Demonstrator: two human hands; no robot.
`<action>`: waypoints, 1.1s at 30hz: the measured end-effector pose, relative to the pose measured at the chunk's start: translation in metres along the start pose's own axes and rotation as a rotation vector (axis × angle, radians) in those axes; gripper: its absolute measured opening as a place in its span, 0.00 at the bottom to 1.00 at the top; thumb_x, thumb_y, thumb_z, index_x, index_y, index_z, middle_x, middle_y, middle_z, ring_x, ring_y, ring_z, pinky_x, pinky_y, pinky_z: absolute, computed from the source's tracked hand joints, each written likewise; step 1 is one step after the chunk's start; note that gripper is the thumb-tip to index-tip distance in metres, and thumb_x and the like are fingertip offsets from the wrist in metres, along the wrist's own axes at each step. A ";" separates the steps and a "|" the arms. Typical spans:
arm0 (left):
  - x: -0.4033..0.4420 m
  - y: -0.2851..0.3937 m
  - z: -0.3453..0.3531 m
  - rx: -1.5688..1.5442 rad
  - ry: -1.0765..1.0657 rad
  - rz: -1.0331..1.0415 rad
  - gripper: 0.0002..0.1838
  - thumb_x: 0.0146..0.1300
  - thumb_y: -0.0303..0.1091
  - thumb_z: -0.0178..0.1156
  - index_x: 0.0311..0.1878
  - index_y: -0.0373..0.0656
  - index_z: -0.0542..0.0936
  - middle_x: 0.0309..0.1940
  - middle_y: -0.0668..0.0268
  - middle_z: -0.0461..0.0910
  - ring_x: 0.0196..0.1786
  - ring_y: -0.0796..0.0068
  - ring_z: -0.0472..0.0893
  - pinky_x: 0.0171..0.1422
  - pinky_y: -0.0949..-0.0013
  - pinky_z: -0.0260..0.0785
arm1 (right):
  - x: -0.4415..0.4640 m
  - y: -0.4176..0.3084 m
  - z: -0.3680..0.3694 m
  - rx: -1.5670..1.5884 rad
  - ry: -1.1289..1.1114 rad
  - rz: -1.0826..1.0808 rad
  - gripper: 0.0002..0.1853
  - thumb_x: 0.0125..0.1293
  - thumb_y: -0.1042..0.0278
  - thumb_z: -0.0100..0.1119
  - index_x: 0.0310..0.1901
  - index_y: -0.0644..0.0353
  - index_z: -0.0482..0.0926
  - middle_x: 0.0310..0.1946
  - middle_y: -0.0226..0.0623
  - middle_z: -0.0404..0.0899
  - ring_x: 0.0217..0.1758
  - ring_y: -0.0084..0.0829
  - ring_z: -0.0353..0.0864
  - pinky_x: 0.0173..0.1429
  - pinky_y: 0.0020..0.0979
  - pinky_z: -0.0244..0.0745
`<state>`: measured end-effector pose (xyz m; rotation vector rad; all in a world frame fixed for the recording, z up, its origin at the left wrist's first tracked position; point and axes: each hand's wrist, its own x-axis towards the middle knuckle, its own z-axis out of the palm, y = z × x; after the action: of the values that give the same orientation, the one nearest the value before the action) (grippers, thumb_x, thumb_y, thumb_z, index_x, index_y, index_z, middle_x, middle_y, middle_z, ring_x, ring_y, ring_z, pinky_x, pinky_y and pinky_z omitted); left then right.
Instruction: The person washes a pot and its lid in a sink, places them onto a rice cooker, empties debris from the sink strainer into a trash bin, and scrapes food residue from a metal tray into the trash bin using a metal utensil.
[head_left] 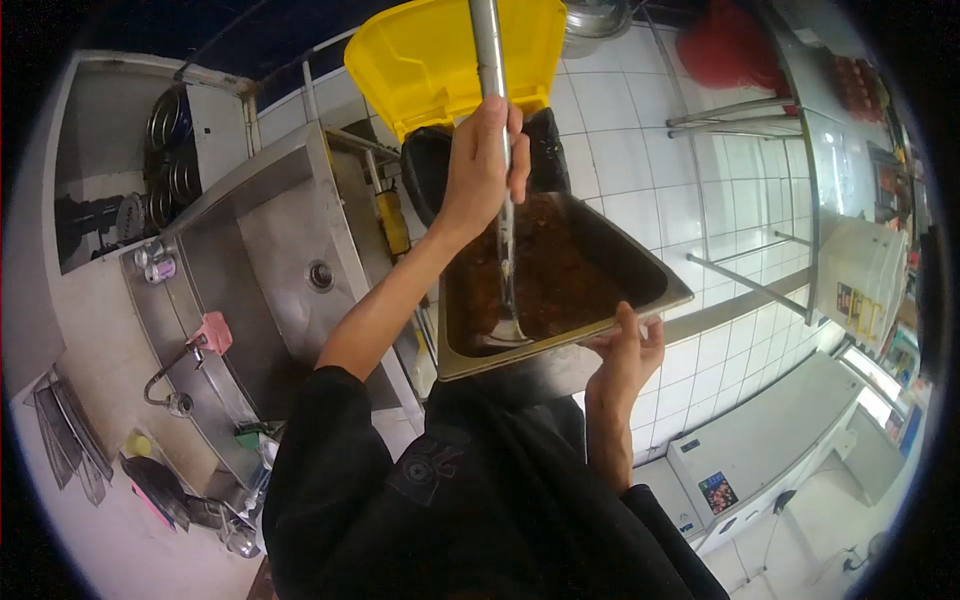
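My left hand [485,165] is wrapped round the metal handle of a ladle [506,240], whose bowl rests inside a deep metal pan [660,285] near its close edge. Brown, wet-looking food or sauce [560,265] covers the bottom of the pan. My right hand [625,365] grips the pan's rim at the near right, fingers over the edge. The pan is tilted, its far end over a black-lined bin [425,165] with an open yellow lid [450,60].
A steel sink [260,250] with a tap [165,390] stands at the left, beside shelved pots [170,160]. On the right are a steel table [815,180] and a white chest freezer [770,440]. A red object [725,50] lies on the tiled floor at the back.
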<state>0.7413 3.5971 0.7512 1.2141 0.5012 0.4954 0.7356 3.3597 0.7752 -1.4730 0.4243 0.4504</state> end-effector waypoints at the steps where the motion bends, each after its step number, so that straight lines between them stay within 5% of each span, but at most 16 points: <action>1: -0.002 0.001 0.002 -0.005 -0.005 0.001 0.24 0.75 0.57 0.34 0.35 0.47 0.64 0.09 0.70 0.63 0.10 0.82 0.61 0.14 0.78 0.59 | 0.000 -0.001 0.002 0.008 0.013 0.009 0.12 0.65 0.76 0.57 0.41 0.58 0.62 0.24 0.42 0.80 0.21 0.31 0.83 0.21 0.30 0.83; 23: -0.058 0.013 0.013 -0.112 -0.155 0.167 0.19 0.74 0.42 0.44 0.28 0.41 0.66 0.11 0.72 0.66 0.13 0.82 0.67 0.18 0.75 0.55 | -0.001 -0.009 0.014 -0.066 0.109 0.119 0.10 0.65 0.70 0.58 0.38 0.59 0.65 0.28 0.43 0.79 0.22 0.31 0.83 0.22 0.31 0.83; 25: -0.057 0.007 0.011 0.018 -0.175 0.264 0.14 0.72 0.38 0.46 0.30 0.41 0.69 0.11 0.71 0.68 0.15 0.82 0.70 0.20 0.72 0.59 | -0.003 -0.007 0.009 -0.107 0.066 0.127 0.09 0.65 0.70 0.58 0.39 0.59 0.66 0.29 0.41 0.79 0.25 0.31 0.83 0.24 0.30 0.83; 29: -0.046 0.015 0.031 -0.197 -0.159 0.304 0.17 0.75 0.46 0.45 0.41 0.41 0.73 0.22 0.67 0.74 0.20 0.84 0.70 0.25 0.79 0.65 | -0.004 -0.008 0.009 -0.179 0.075 0.109 0.12 0.64 0.69 0.59 0.45 0.61 0.69 0.34 0.38 0.78 0.30 0.29 0.81 0.29 0.29 0.81; 33: -0.035 0.033 0.030 -0.354 -0.112 0.113 0.16 0.74 0.45 0.47 0.49 0.40 0.71 0.22 0.69 0.74 0.19 0.86 0.70 0.23 0.80 0.64 | -0.003 -0.007 0.010 -0.271 0.080 0.108 0.16 0.65 0.69 0.58 0.52 0.61 0.70 0.42 0.40 0.75 0.36 0.31 0.80 0.32 0.28 0.80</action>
<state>0.7291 3.5624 0.7942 0.9256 0.2369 0.5821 0.7370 3.3690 0.7834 -1.7404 0.5233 0.5530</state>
